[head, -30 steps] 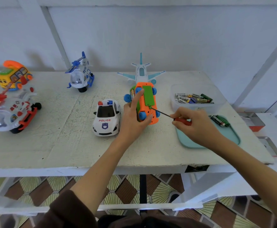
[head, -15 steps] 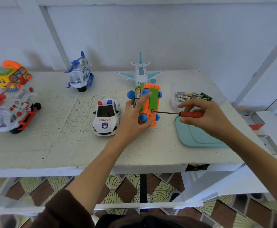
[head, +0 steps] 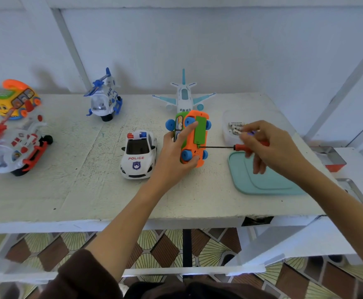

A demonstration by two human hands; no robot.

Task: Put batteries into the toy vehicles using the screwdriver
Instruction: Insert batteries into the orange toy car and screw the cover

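Observation:
An orange toy vehicle with blue wheels stands on its side mid-table, its underside and green battery cover facing right. My left hand grips it from the left, fingers curled over the top and bottom. My right hand pinches the red handle of a screwdriver that lies level; its dark shaft reaches left, the tip at the lower end of the green cover. A clear tub of batteries sits behind my right hand, partly hidden.
A white police car stands just left of my left hand. A white plane, a blue helicopter, a yellow bus and a red helicopter stand farther off. A teal lid lies under my right hand.
My right hand has swung the screwdriver from slanted to level and shifted right and up. The orange vehicle has been turned more upright on its side. My fingers on the handle look blurred.

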